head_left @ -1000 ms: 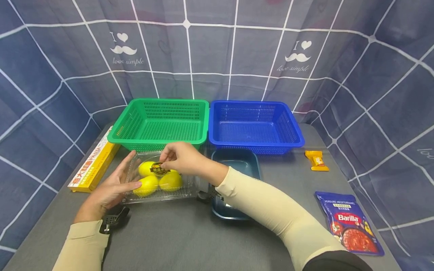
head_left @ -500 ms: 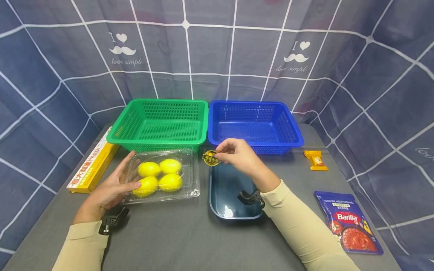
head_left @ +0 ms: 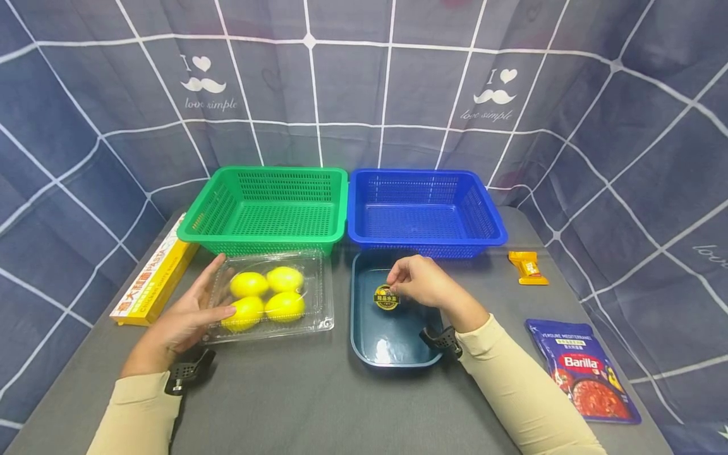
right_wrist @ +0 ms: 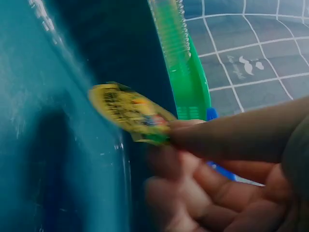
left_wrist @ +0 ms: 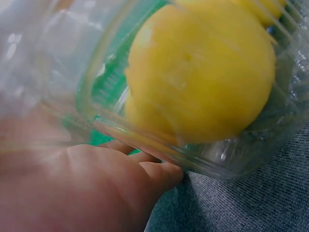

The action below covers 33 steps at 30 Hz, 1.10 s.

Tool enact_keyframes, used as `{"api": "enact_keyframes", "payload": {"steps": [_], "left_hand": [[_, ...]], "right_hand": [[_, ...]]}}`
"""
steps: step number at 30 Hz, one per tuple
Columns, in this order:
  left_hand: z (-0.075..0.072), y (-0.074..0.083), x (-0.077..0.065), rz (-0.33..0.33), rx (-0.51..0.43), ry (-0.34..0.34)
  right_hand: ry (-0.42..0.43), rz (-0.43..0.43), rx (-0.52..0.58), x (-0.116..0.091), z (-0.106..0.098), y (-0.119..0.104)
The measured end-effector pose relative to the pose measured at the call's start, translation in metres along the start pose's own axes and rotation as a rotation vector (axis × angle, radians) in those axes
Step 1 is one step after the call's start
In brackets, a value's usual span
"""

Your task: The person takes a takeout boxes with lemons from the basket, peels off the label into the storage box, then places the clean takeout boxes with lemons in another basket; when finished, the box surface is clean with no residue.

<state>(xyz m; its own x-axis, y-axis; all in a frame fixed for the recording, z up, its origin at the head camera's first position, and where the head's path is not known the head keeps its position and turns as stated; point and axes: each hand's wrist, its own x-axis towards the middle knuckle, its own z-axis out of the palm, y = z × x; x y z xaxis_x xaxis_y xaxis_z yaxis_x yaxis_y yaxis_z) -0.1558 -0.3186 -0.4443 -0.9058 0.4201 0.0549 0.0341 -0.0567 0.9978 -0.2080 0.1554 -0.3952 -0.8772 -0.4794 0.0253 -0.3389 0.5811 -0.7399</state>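
Between thumb and finger, my right hand [head_left: 423,284] pinches a round black-and-gold sticker [head_left: 387,297] over the dark teal tray [head_left: 392,344]. The right wrist view shows the sticker [right_wrist: 130,113] slightly bent, its edge at the thumb tip. My left hand [head_left: 184,313] grips the left side of a clear plastic clamshell box [head_left: 318,303], thumb on the lid and fingers behind the side. Several yellow lemons [head_left: 285,306] lie inside under the lid. Close up in the left wrist view, one lemon [left_wrist: 203,72] fills the box's corner.
Behind stand a green basket [head_left: 261,240] and a blue basket [head_left: 426,242], side by side. A yellow pasta box [head_left: 156,278] lies at the left. On the right are an orange snack packet [head_left: 529,268] and a purple Barilla sauce pouch [head_left: 582,373].
My right hand has peeled the sticker off the clamshell lid and carried it right, then down over the teal tray. The left hand and box have stayed in place.
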Motion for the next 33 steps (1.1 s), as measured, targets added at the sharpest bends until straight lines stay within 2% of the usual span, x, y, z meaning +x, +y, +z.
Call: {"api": "enact_keyframes", "payload": {"steps": [5, 10, 14, 19, 26, 29, 33], "left_hand": [[0.0, -0.001, 0.0, -0.002, 0.005, 0.012], [-0.002, -0.001, 0.0, -0.016, 0.016, 0.017], [-0.001, -0.001, 0.0, -0.02, 0.015, 0.016], [0.0, -0.001, 0.0, 0.007, -0.005, 0.003], [-0.001, -0.002, 0.0, 0.022, -0.024, -0.009], [0.001, 0.0, 0.0, 0.021, -0.023, -0.007], [0.001, 0.0, 0.0, 0.023, -0.02, -0.003]], "right_hand": [[-0.085, -0.047, -0.15, -0.001, 0.004, -0.001], [-0.053, -0.067, -0.28, -0.001, 0.008, -0.002], [-0.007, -0.05, -0.315, -0.004, 0.009, -0.005], [0.04, -0.05, -0.32, -0.006, 0.008, -0.006], [0.12, -0.007, -0.287, -0.009, 0.0, -0.002], [0.168, 0.024, -0.233, -0.01, -0.005, 0.0], [0.239, 0.092, -0.088, -0.012, -0.013, 0.006]]}}
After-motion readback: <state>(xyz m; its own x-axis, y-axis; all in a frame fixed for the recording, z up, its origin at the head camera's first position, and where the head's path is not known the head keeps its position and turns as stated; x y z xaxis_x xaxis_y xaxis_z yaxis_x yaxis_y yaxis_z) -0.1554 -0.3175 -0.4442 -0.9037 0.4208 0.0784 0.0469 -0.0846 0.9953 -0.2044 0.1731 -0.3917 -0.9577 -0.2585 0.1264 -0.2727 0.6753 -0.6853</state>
